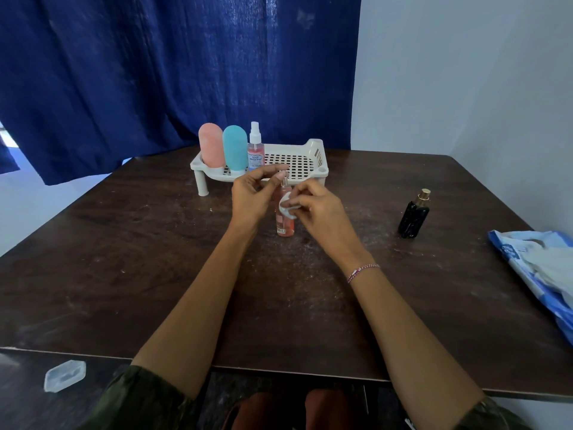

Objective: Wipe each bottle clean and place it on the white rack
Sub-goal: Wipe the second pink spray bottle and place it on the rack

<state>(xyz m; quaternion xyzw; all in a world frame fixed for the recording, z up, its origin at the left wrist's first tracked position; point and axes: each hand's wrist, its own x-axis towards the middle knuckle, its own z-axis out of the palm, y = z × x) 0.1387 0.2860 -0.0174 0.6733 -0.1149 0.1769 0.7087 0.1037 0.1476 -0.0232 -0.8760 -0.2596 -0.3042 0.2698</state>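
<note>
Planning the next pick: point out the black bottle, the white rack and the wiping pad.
black bottle (pixel 414 218): head view, middle of dark body.
white rack (pixel 318 155): head view, right side wall.
wiping pad (pixel 284 207): head view, its white face.

Behind the dark wooden table (pixel 148 274) are a blue curtain (pixel 155 72) and a pale wall (pixel 465 88). A blue-and-white plastic bag (pixel 539 268) lies at the table's right edge; a small clear case (pixel 64 375) sits below its near-left corner.

A pink bottle (pixel 285 226) is upright between the left hand (pixel 251 197) and right hand (pixel 316 206), a white pad (pixel 286 207) against it. Behind the hands, the white rack (pixel 299 162) holds three bottles (pixel 234 150). A black bottle (pixel 414 217) stands right of the right hand.
</note>
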